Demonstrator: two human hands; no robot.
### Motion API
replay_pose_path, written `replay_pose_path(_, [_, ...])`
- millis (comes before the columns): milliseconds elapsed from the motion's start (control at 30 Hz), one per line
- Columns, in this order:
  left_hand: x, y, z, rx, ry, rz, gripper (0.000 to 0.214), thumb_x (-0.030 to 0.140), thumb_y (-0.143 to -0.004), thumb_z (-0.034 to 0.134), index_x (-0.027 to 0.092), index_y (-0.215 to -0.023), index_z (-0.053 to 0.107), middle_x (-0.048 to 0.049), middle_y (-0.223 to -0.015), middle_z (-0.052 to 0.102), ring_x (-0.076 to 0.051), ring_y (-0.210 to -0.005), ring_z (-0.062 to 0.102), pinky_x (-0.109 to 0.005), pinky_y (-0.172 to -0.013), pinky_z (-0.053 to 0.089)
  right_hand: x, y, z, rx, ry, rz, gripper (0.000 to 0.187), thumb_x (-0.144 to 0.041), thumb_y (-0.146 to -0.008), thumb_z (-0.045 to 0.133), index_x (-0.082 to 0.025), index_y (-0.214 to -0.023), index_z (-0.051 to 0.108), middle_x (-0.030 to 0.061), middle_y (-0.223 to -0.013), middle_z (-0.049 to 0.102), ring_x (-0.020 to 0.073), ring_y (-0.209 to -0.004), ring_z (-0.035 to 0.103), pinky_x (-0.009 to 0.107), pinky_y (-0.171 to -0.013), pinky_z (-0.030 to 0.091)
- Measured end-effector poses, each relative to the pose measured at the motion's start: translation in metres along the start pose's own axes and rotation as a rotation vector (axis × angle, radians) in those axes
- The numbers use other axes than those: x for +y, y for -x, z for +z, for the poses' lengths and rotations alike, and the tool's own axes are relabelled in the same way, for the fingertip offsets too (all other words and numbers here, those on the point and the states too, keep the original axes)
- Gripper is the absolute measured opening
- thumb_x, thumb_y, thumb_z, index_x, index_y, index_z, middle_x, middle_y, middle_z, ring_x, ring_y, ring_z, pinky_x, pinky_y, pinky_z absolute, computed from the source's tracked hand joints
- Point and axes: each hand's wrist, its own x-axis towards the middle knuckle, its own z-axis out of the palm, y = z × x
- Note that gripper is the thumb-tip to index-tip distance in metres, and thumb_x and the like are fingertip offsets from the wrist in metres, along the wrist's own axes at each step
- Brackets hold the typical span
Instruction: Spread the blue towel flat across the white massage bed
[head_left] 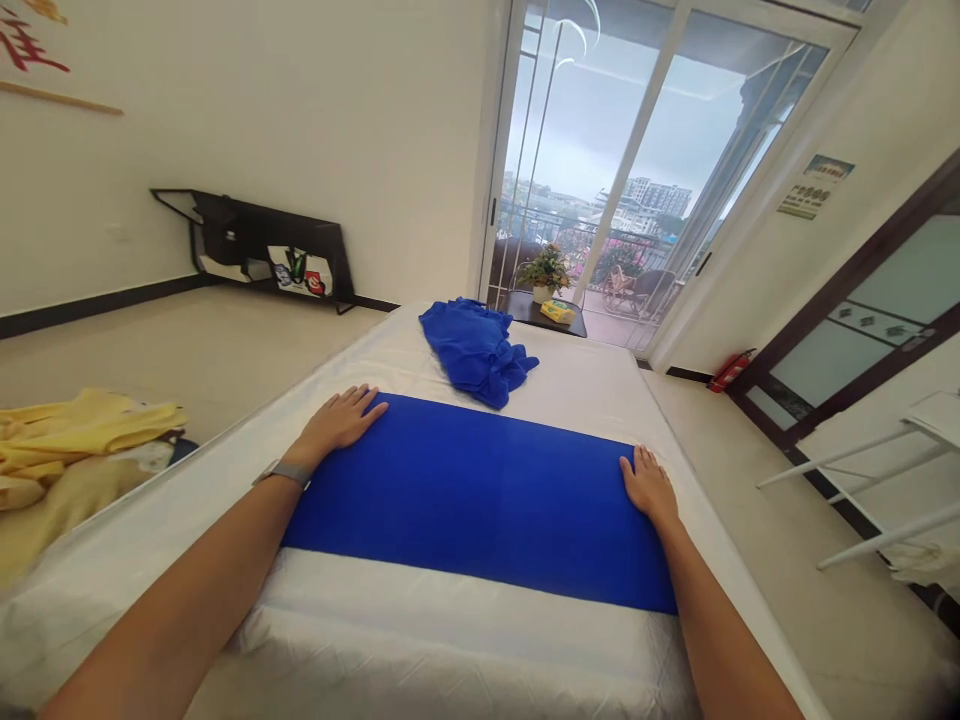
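Observation:
A flat band of blue towelling (pixel 480 500) lies across a white-sheeted bed (pixel 450 610), folded into a long strip. My left hand (pixel 337 420) rests palm-down on the strip's far left corner, fingers spread, with a watch-like band on the wrist. At the strip's right end, my right hand (pixel 649 487) lies flat on its far corner, holding nothing. Beyond the strip, a crumpled blue cloth (pixel 476 350) sits in a loose heap on the sheet, touching neither hand.
Yellow and cream fabric (pixel 75 450) is heaped beyond the bed's left edge. A small dark table (pixel 544 315) with a potted plant stands past the far end, before a glass sliding door (pixel 637 170). A red fire extinguisher (pixel 731 370) and white metal legs (pixel 862 480) are at right.

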Motion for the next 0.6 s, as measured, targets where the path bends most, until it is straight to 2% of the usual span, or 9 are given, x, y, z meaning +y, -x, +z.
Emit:
replay_pose_path(100, [0.004, 0.004, -0.007, -0.011, -0.048, -0.016, 0.072, 0.055, -0.103, 0.018, 0.015, -0.163, 0.026, -0.0140, -0.170, 0.024, -0.029, -0.157, 0.020, -0.051, -0.125, 0.017, 0.000, 0.000, 0.000, 0.007, -0.014, -0.005, 0.076, -0.052, -0.105, 0.013, -0.006, -0.165, 0.019, 0.0096, -0.172, 0.017, 0.0222, -0.158, 0.013, 0.040, -0.128, 0.010])
replay_pose_path(200, [0.011, 0.009, -0.015, -0.027, -0.093, -0.105, 0.076, 0.057, -0.102, 0.017, 0.012, -0.163, 0.025, -0.0176, -0.169, 0.023, -0.032, -0.157, 0.020, -0.053, -0.125, 0.013, 0.000, 0.000, 0.000, 0.011, -0.017, -0.008, 0.076, -0.051, -0.105, 0.014, -0.005, -0.164, 0.020, 0.0094, -0.172, 0.017, 0.0223, -0.158, 0.013, 0.041, -0.128, 0.011])
replay_pose_path(267, [0.020, 0.012, -0.020, 0.014, -0.124, -0.143, 0.081, 0.060, -0.101, 0.018, 0.007, -0.162, 0.025, -0.0205, -0.168, 0.024, -0.032, -0.157, 0.019, -0.052, -0.126, 0.010, -0.001, 0.001, -0.001, 0.013, -0.017, -0.006, 0.075, -0.051, -0.105, 0.014, -0.005, -0.164, 0.020, 0.0091, -0.172, 0.017, 0.0220, -0.158, 0.013, 0.041, -0.128, 0.011])
replay_pose_path(333, [0.039, 0.015, -0.022, 0.092, -0.138, -0.104, 0.083, 0.060, -0.101, 0.017, 0.005, -0.161, 0.027, -0.0213, -0.168, 0.025, -0.031, -0.158, 0.017, -0.050, -0.126, 0.008, -0.002, 0.001, -0.001, 0.015, -0.019, -0.004, 0.075, -0.051, -0.104, 0.014, -0.006, -0.164, 0.020, 0.0090, -0.171, 0.017, 0.0220, -0.158, 0.013, 0.041, -0.128, 0.011])
replay_pose_path(433, [0.088, 0.017, -0.021, 0.119, -0.078, 0.095, 0.081, 0.059, -0.102, 0.013, 0.005, -0.160, 0.030, -0.0191, -0.168, 0.026, -0.029, -0.158, 0.017, -0.046, -0.127, 0.008, -0.003, 0.000, 0.000, 0.017, -0.024, -0.004, 0.075, -0.051, -0.104, 0.014, -0.006, -0.164, 0.021, 0.0087, -0.171, 0.018, 0.0224, -0.158, 0.013, 0.041, -0.128, 0.011])
replay_pose_path(500, [0.131, 0.015, -0.017, 0.030, 0.007, 0.234, 0.083, 0.063, -0.101, 0.013, 0.008, -0.160, 0.032, -0.0168, -0.167, 0.029, -0.028, -0.157, 0.021, -0.045, -0.126, 0.010, -0.002, 0.000, 0.000, 0.018, -0.027, -0.003, 0.075, -0.051, -0.104, 0.014, -0.007, -0.165, 0.021, 0.0081, -0.172, 0.018, 0.0223, -0.158, 0.013, 0.040, -0.128, 0.011])
replay_pose_path(600, [0.194, 0.010, -0.006, -0.083, 0.125, 0.371, 0.085, 0.071, -0.099, 0.014, 0.016, -0.161, 0.033, -0.0131, -0.167, 0.029, -0.028, -0.156, 0.024, -0.043, -0.126, 0.013, -0.002, 0.000, -0.001, 0.020, -0.035, 0.001, 0.075, -0.051, -0.104, 0.014, -0.007, -0.165, 0.021, 0.0080, -0.172, 0.017, 0.0216, -0.158, 0.013, 0.039, -0.128, 0.010])
